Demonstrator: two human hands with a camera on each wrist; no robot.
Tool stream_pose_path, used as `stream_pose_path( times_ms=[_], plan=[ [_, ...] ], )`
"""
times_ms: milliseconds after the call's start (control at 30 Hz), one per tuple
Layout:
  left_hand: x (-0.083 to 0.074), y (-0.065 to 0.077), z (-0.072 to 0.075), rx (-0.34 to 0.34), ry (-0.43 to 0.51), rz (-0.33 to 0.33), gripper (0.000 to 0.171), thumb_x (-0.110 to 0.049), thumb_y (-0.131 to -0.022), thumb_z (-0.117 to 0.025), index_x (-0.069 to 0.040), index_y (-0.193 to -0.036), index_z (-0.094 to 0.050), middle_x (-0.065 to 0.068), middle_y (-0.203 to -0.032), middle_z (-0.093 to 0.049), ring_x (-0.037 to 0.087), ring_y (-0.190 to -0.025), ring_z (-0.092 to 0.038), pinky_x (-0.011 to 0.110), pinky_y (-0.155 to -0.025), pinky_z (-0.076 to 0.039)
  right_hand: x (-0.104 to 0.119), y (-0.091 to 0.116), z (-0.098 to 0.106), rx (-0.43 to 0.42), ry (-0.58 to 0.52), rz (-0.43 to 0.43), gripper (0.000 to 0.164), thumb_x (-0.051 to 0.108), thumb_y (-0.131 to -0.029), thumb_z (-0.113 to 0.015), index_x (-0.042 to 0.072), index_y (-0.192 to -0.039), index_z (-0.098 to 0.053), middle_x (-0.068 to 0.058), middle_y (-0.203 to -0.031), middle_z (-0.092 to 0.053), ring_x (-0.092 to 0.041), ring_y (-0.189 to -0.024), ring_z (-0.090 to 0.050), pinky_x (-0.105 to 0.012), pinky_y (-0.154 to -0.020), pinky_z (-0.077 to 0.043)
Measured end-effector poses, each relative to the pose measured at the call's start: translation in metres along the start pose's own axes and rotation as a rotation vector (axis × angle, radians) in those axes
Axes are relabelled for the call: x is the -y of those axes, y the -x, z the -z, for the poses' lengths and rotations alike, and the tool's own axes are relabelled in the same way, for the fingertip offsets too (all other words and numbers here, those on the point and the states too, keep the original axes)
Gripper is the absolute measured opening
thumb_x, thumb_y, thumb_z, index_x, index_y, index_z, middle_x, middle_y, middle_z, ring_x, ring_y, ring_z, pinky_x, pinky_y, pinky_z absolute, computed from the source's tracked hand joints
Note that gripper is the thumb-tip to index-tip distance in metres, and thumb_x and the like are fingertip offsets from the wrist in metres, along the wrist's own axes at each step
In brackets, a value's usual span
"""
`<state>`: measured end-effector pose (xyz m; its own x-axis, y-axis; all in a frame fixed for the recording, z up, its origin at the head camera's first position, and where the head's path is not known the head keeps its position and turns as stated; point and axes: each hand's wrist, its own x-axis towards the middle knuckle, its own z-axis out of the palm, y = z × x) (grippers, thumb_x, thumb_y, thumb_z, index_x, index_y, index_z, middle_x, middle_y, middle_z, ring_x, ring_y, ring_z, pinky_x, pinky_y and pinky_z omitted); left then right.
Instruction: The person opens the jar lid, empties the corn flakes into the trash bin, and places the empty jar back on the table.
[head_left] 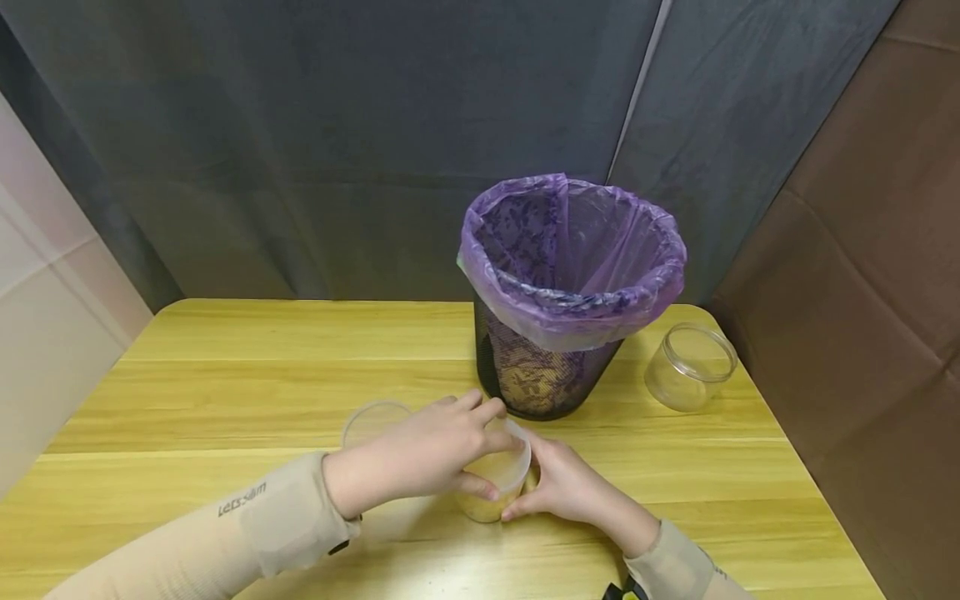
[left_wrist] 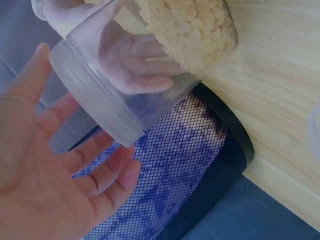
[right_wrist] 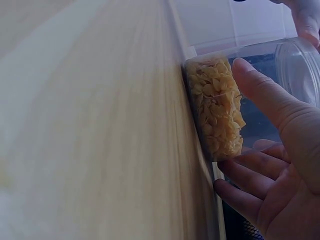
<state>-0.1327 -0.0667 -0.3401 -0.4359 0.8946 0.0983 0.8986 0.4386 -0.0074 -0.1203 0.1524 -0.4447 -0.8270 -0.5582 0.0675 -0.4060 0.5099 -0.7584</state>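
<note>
A clear jar with pale, thin flakes in its lower part stands upright on the table. Its lid looks translucent and whitish from above. My left hand spans this lid from over it, thumb on the near edge and fingers across the far side. In the left wrist view, thumb and fingertips meet opposite edges of the lid. On the jar's right side, my right hand holds the body, with the thumb on one side and the fingers on the other.
Just behind the jar is a black mesh bin lined with a purple bag. Another clear jar, lidless, stands at the right edge. A clear round container is partly hidden behind my left hand. Grey curtains hang behind the wooden table.
</note>
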Motion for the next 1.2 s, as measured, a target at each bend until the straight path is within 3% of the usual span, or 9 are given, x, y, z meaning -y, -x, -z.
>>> stream_pose_path(
  times_ms=[267,533,633,733,833,933,1200],
  plan=[
    [-0.004,-0.001,-0.004,-0.039,-0.061,0.033,0.065,-0.061,-0.074,-0.068,-0.021,-0.125,-0.064,0.002,-0.101,-0.053,0.017,-0.085,-0.047,0.031,-0.069,-0.048,0.000,0.000,-0.001,0.009,-0.012,-0.020,0.103,0.040,-0.061,-0.089,0.014,-0.146,-0.036,0.004,-0.126,-0.058,-0.010,-0.110,-0.054,-0.032,-0.095,-0.044],
    [0.000,-0.003,0.000,-0.016,0.005,0.028,0.066,-0.060,-0.073,-0.071,-0.020,-0.125,-0.064,0.000,-0.099,-0.053,0.017,-0.087,-0.050,0.032,-0.071,-0.047,0.000,0.000,-0.002,0.006,-0.001,-0.013,0.106,0.041,-0.061,-0.089,0.012,-0.147,-0.034,0.004,-0.125,-0.059,-0.011,-0.111,-0.054,-0.033,-0.096,-0.043],
    [0.003,-0.004,0.007,0.029,0.060,0.002,0.061,-0.054,-0.075,-0.073,-0.021,-0.126,-0.063,0.000,-0.104,-0.054,0.017,-0.093,-0.051,0.033,-0.075,-0.048,-0.001,0.000,-0.002,0.000,0.014,-0.012,0.107,0.041,-0.060,-0.089,0.014,-0.148,-0.033,0.002,-0.130,-0.056,-0.012,-0.115,-0.052,-0.034,-0.099,-0.041],
    [0.005,-0.004,0.014,0.124,0.133,-0.021,0.060,-0.046,-0.077,-0.076,-0.024,-0.130,-0.060,0.003,-0.123,-0.054,0.021,-0.109,-0.051,0.038,-0.088,-0.047,-0.001,-0.001,-0.001,0.002,0.007,-0.021,0.105,0.040,-0.060,-0.090,0.016,-0.147,-0.035,0.003,-0.134,-0.053,-0.013,-0.119,-0.050,-0.035,-0.101,-0.039],
    [0.005,-0.005,0.018,0.235,0.191,-0.032,0.062,-0.036,-0.078,-0.077,-0.028,-0.135,-0.055,0.007,-0.145,-0.042,0.030,-0.128,-0.041,0.047,-0.101,-0.038,-0.001,-0.002,-0.001,0.006,0.005,-0.040,0.105,0.042,-0.060,-0.089,0.014,-0.146,-0.036,0.002,-0.133,-0.054,-0.014,-0.119,-0.050,-0.037,-0.101,-0.039],
    [0.005,-0.006,0.020,0.307,0.221,-0.031,0.066,-0.027,-0.078,-0.078,-0.031,-0.138,-0.052,0.006,-0.153,-0.030,0.035,-0.135,-0.032,0.052,-0.104,-0.032,-0.001,-0.002,-0.001,0.012,0.007,-0.058,0.107,0.045,-0.060,-0.088,0.010,-0.146,-0.036,0.000,-0.129,-0.057,-0.014,-0.116,-0.052,-0.037,-0.099,-0.041],
    [0.006,-0.010,0.019,0.320,0.204,-0.057,0.066,-0.019,-0.076,-0.079,-0.030,-0.136,-0.055,0.002,-0.150,-0.035,0.027,-0.134,-0.033,0.051,-0.102,-0.036,-0.001,-0.001,0.000,0.019,0.003,-0.032,0.108,0.045,-0.062,-0.088,0.012,-0.149,-0.031,0.002,-0.128,-0.057,-0.012,-0.113,-0.053,-0.033,-0.097,-0.043]
  ],
)
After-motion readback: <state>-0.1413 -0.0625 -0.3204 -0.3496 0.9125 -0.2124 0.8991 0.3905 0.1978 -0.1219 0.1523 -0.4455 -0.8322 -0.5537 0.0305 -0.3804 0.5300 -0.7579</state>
